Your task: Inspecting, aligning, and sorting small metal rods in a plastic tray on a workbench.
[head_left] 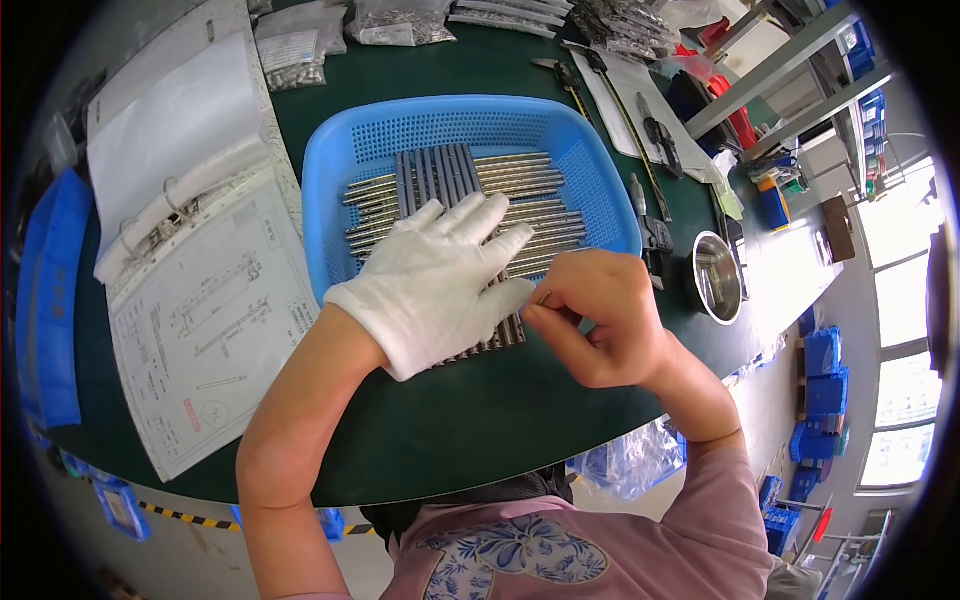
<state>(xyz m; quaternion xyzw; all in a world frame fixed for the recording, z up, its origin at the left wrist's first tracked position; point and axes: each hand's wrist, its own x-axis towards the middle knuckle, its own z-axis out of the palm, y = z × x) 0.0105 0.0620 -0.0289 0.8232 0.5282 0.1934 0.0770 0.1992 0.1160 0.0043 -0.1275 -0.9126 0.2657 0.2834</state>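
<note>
A blue perforated basket (330,150) holds layers of shiny metal rods (535,212). On top, a row of darker grey metal rods (437,170) lies crosswise to them, pointing toward me. My left hand (435,275), in a white glove, rests flat over these grey rods with its fingers spread. Their near ends (510,333) show past the glove, at the basket's near side. Just right of the glove, my bare right hand (605,320) is closed in a pinch. A small thin metal piece (545,298) shows between its thumb and forefinger, mostly hidden.
An open ring binder (200,330) with drawings lies at left. To the right are a steel bowl (716,278) with metal parts, and calipers (660,140). Bags of small parts (400,22) line the back of the green table (430,440). A metal shelf frame (770,75) stands at far right.
</note>
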